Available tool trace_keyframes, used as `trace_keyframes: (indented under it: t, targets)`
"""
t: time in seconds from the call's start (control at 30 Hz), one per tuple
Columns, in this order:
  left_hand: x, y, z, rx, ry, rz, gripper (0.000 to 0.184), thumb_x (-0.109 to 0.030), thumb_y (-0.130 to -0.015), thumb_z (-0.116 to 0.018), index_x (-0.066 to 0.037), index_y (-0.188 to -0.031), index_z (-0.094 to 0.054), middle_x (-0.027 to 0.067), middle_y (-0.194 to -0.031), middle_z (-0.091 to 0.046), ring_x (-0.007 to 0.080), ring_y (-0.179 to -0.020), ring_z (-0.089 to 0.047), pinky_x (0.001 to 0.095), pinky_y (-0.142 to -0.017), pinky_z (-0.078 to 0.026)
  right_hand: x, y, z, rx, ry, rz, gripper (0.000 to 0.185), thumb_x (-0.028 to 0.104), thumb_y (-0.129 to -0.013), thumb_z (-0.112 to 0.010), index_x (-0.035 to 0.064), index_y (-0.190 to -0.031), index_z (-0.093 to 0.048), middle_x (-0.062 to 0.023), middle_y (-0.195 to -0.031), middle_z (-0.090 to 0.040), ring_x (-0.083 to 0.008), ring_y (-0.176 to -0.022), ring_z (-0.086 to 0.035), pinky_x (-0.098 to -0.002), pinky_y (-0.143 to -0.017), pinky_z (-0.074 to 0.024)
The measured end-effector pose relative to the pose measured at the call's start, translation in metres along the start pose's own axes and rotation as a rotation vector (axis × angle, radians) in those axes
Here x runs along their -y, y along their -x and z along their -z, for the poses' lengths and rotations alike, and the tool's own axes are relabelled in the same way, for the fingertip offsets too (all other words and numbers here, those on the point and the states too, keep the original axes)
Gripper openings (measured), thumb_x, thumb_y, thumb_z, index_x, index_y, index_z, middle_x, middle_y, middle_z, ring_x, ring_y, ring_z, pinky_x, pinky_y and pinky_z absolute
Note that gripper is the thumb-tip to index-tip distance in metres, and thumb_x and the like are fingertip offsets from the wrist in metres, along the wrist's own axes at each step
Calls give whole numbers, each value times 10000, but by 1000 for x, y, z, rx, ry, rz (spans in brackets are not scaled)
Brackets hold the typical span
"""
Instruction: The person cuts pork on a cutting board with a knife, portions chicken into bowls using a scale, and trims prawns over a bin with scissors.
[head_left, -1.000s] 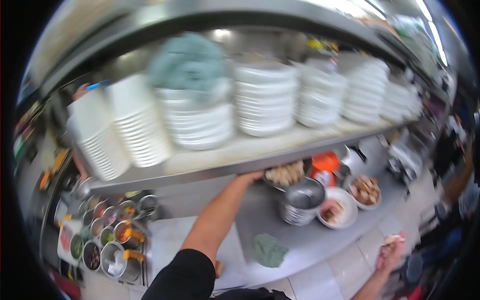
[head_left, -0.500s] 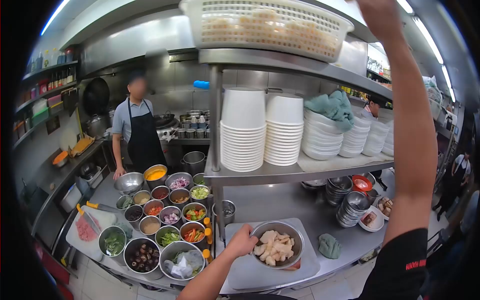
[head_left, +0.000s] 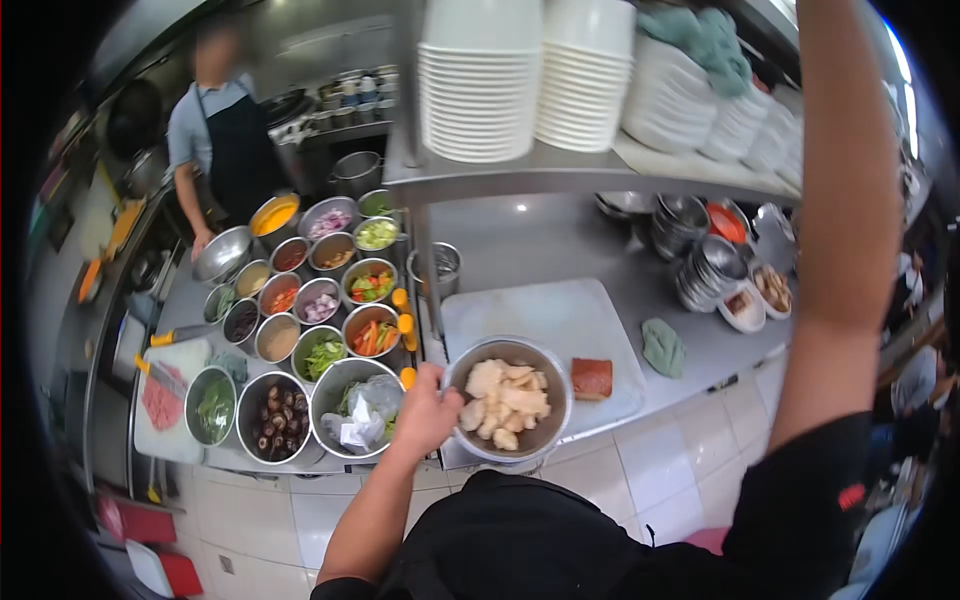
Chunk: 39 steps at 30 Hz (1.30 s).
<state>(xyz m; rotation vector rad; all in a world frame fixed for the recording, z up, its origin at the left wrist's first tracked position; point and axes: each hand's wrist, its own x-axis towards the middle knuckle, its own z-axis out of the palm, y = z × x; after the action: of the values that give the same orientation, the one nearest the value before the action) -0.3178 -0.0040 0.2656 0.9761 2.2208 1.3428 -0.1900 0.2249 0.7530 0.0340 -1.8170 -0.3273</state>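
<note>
My left hand (head_left: 428,412) is closed on the left rim of a round metal bowl (head_left: 558,422). Pale, cream-coloured irregular pieces (head_left: 505,395) fill much of the bowl, which is over the near edge of a white cutting board (head_left: 530,308). To its right on the board lies a reddish-brown block (head_left: 591,379), perhaps a slab of meat. My right arm stretches up along the right side, and its hand is beyond the top of the view.
Metal containers of chopped vegetables (head_left: 372,330) and mushrooms (head_left: 272,415) crowd the left counter. A shelf (head_left: 560,172) carries stacked white tubs (head_left: 478,90). A green cloth (head_left: 663,348) and stacked metal bowls (head_left: 712,270) lie right. A person in an apron (head_left: 240,145) stands across.
The view has tipped downward, and the basket on the top shelf and my right hand have left it. My left hand has drawn the bowl back towards me, uncovering the reddish-brown block.
</note>
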Motion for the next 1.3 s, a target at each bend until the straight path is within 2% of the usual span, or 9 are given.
trace_keyframes:
  t: [0.13, 0.2, 0.3, 0.6, 0.7, 0.93, 1.07, 1.2, 1.3]
  targets:
    - [15, 8, 11, -6, -27, 53, 272, -132, -853, -594, 14, -1067, -511, 244, -927, -640, 364, -854, -645, 421, -769, -501, 22, 209, 3, 503, -266, -351, 283, 222, -839, -685, 19, -1037, -668, -123, -863, -698, -265, -812, -683, -354, -768, -531]
    - [5, 14, 19, -3, 24, 86, 241, -100, -863, -577, 21, -1062, -515, 202, -921, -646, 296, -854, -646, 383, -774, -501, -3, 333, -9, 1030, -376, -635, 597, 310, -746, -794, 42, -1243, -599, -176, -1224, -616, -277, -1114, -607, -352, -968, -479]
    - [-6, 17, 31, -30, 49, 40, 214, -68, -874, -554, 42, -1051, -509, 156, -925, -641, 213, -836, -624, 340, -764, -494, 12, 495, -10, 1305, -221, -670, 930, 348, -655, -826, 105, -1438, -387, -281, -1408, -418, -439, -1298, -405, -457, -1049, -413]
    - [-11, 3, 18, -8, 142, 154, 192, -50, -877, -548, 25, -1047, -502, 106, -916, -605, 145, -822, -575, 295, -741, -476, 54, 505, -43, 1727, -275, -579, 1052, 345, -610, -860, 296, -1486, -280, -247, -1484, -291, -496, -1292, -373, -524, -1016, -433]
    - [6, 0, -6, -44, 207, 125, 194, -44, -870, -546, 19, -1044, -489, 75, -878, -564, 132, -782, -537, 285, -717, -468, 43, 485, -39, 1635, -231, -659, 1002, 373, -631, -847, 229, -1475, -327, -239, -1432, -369, -469, -1282, -394, -502, -1003, -446]
    - [12, -21, -64, -104, 401, 359, 298, -32, -886, -523, 14, -1147, -388, 138, -986, -540, 188, -775, -602, 348, -688, -549, -168, 502, -4, 679, 493, -1050, 553, 214, -846, -634, -18, -1320, -469, -267, -1379, -432, -415, -1177, -540, -456, -957, -474]
    - [27, -36, -86, -139, 638, 504, 470, -63, -911, -531, 9, -1308, -290, 211, -1094, -538, 252, -792, -646, 375, -715, -579, -273, 554, 19, 1336, 599, -1058, 325, 130, -813, -614, 13, -1112, -663, -193, -1233, -624, -350, -1144, -606, -455, -961, -497]
    - [4, 22, -85, 427, 398, 531, 507, -201, -909, -655, 19, -1290, -402, 208, -1195, -528, 331, -923, -650, 404, -800, -556, -255, 540, 32, 1185, 541, -1108, 265, 91, -796, -579, 37, -1018, -714, -182, -1153, -667, -324, -1101, -638, -541, -926, -495]
    - [-40, 12, -125, 674, -301, -171, 659, -251, -832, -736, 17, -1345, -422, 252, -1293, -494, 405, -1102, -587, 452, -931, -494, -245, 545, 36, 1219, 537, -1102, 273, 111, -797, -580, 60, -1026, -719, -177, -1162, -666, -319, -1087, -647, -685, -962, -379]
